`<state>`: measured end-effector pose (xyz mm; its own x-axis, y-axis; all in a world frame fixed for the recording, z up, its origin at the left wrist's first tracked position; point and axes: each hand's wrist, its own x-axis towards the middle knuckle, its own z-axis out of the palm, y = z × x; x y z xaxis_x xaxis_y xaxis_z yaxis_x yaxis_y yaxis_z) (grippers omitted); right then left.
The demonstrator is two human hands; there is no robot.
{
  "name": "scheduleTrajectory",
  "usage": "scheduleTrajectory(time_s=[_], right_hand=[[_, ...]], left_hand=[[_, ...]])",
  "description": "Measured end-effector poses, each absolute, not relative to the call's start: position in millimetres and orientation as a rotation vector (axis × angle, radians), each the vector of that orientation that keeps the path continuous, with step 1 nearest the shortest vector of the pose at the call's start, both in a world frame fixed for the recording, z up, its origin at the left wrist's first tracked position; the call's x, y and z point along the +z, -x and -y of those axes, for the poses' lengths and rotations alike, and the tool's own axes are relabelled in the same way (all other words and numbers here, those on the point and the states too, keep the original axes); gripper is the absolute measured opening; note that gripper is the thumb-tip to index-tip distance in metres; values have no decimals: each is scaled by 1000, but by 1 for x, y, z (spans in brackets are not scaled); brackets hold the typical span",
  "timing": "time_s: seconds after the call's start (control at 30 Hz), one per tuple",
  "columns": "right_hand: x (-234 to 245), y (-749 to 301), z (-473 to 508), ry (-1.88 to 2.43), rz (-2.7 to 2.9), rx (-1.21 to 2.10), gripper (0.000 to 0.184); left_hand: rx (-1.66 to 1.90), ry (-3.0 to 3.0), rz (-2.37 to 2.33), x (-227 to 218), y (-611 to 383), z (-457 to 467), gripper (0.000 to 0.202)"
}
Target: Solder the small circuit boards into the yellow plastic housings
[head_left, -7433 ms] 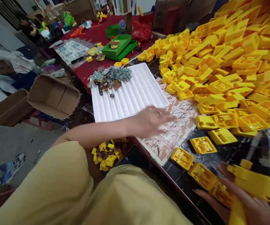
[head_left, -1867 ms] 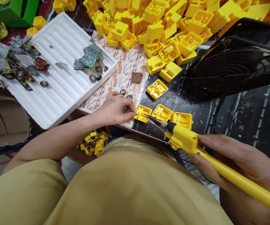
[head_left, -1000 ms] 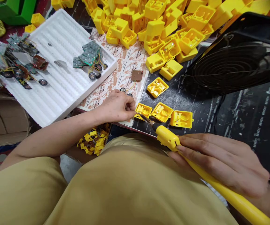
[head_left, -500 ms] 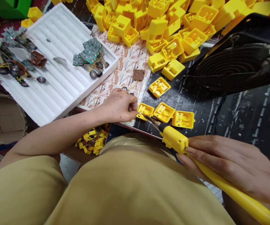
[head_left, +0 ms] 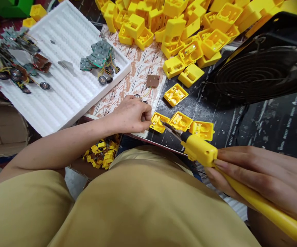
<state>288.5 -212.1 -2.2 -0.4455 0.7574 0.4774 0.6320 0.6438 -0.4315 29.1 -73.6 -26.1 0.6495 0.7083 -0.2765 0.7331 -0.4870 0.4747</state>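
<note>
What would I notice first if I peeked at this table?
A big pile of yellow plastic housings fills the far side of the table. Near the front edge, the right hand holds a yellow soldering iron, its tip at a small yellow housing that the left hand steadies. A white foam tray of circuit boards lies left.
</note>
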Motion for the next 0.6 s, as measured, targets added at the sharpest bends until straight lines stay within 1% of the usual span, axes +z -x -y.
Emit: scheduleTrajectory(time_s=[0.1, 0.33, 0.5, 0.6], right_hand=[[-4, -286, 211, 1081, 2189, 239, 10], [-9, -281, 212, 1022, 2196, 249, 14], [-2, -270, 215, 1188, 2147, 350, 20], [1, -268, 216, 1224, 2127, 345, 21]], left_hand=[[-81, -2305, -1120, -25, -29, 73, 5], [-117, -2313, -1115, -23, -30, 72, 5], [-59, -2336, -1081, -26, -25, 75, 6], [16, -2392, -1034, -29, -19, 79, 8]])
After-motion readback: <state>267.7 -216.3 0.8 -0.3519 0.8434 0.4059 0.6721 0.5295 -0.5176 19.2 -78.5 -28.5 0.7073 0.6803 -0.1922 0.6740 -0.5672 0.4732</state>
